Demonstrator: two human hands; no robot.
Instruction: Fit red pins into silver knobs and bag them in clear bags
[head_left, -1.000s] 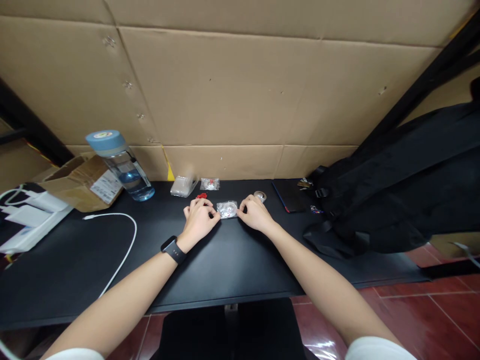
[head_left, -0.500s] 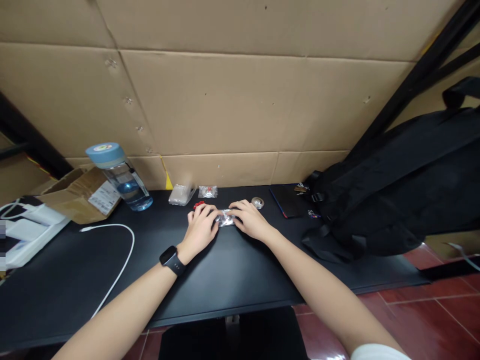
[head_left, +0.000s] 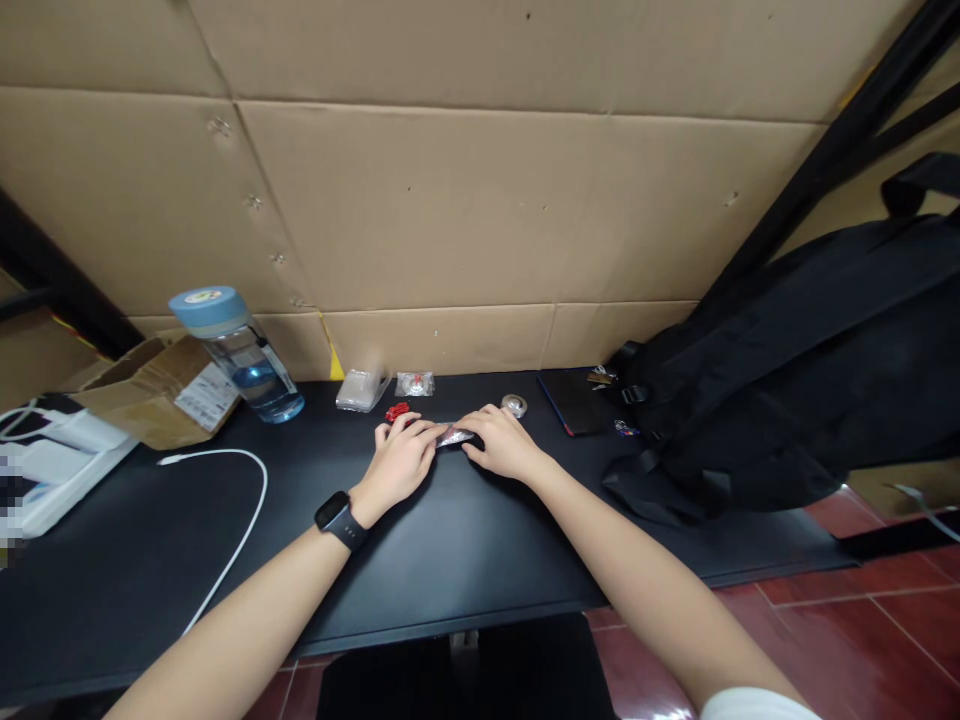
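Note:
Between my hands, low over the black desk (head_left: 450,540), is a small shiny clear plastic packet (head_left: 453,437), partly hidden by fingers. My left hand (head_left: 405,458), with a dark watch on its wrist, grips its left end. On the right end, my right hand (head_left: 498,440) closes thumb and fingers. What the packet contains is too small to make out. Just behind my left fingers lies a small red item (head_left: 397,410). A silvery roll of tape (head_left: 514,405) rests behind my right hand. Farther back is another clear packet (head_left: 415,384) with something red and white inside.
A stack of clear plastic bags (head_left: 361,389) lies at the back. To the left stand a water bottle (head_left: 259,375), an opened cardboard box (head_left: 161,400) and a white cable (head_left: 259,500). On the right are a dark flat pouch (head_left: 574,402), keys (head_left: 601,377) and a black backpack (head_left: 795,370).
The packet lay flatter between my hands before; now it is tilted or folded and shows a narrower face. My fingers have closed farther over it, and the red item is more exposed.

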